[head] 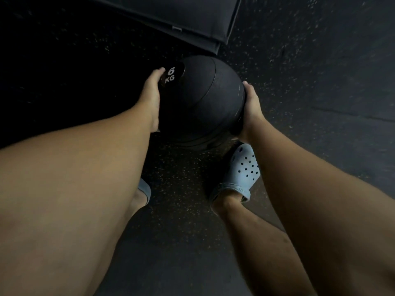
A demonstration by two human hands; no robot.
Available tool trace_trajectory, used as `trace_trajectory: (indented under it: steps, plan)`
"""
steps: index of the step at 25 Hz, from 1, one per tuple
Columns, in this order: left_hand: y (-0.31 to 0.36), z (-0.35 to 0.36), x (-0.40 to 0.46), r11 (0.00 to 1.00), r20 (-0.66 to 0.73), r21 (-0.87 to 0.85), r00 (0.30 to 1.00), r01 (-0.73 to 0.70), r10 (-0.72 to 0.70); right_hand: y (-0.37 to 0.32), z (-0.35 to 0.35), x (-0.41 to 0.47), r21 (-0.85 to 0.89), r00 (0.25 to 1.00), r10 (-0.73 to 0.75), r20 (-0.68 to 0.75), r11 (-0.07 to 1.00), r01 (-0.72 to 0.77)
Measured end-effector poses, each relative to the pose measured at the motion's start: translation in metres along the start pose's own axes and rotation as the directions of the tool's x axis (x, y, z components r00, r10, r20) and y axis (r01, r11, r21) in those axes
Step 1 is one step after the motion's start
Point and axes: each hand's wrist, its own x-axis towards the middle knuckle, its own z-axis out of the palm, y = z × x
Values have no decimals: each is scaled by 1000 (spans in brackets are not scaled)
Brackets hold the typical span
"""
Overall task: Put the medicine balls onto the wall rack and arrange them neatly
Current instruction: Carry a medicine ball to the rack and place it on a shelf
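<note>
A black medicine ball [201,101] marked "6 KG" in white is held between both hands above the dark floor. My left hand [152,97] presses flat against its left side, fingertips near the weight marking. On the ball's right side, my right hand [251,110] cups it from slightly below. The wall rack is not in view.
A dark padded mat or bench [183,20] lies on the speckled rubber floor [310,71] just beyond the ball. My feet in light blue clogs [241,171] stand directly below the ball. Open floor extends to the right.
</note>
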Motion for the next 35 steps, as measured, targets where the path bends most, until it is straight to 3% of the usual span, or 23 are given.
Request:
trace_trajectory:
  steps: [6, 12, 14, 17, 20, 23, 27, 29, 32, 35]
  plan:
    - [16, -21, -69, 980, 80, -194, 996, -34, 50, -10, 10, -77, -15, 993, -99, -58, 995, 99]
    - [89, -93, -263, 912, 94, -360, 965, -197, 246, -73, 72, -262, -72, 955, -294, -33, 954, 291]
    - [120, -130, -332, 854, 62, -421, 929, -306, 364, -99, 112, -335, -74, 923, -381, 43, 921, 383]
    - [162, -208, -473, 685, -29, -509, 806, -521, 591, -133, 191, -474, -89, 821, -529, 216, 826, 556]
    - [179, -291, -622, 438, -218, -559, 634, -704, 742, -153, 277, -622, -84, 626, -663, 411, 656, 750]
    - [174, -369, -761, 163, -385, -548, 420, -821, 822, -139, 351, -783, 53, 369, -696, 616, 504, 862]
    - [123, -489, -947, -155, -608, -431, 159, -889, 778, -70, 444, -988, 267, 5, -638, 770, 329, 906]
    - [88, -549, -1024, -294, -698, -310, 7, -904, 716, -23, 490, -1073, 412, -203, -529, 824, 313, 856]
    - [39, -621, -1110, -419, -802, -147, -141, -896, 581, 51, 533, -1180, 542, -387, -427, 817, 339, 769]
    - [-5, -696, -1175, -500, -852, -1, -261, -866, 454, 120, 584, -1262, 617, -526, -323, 786, 386, 686]
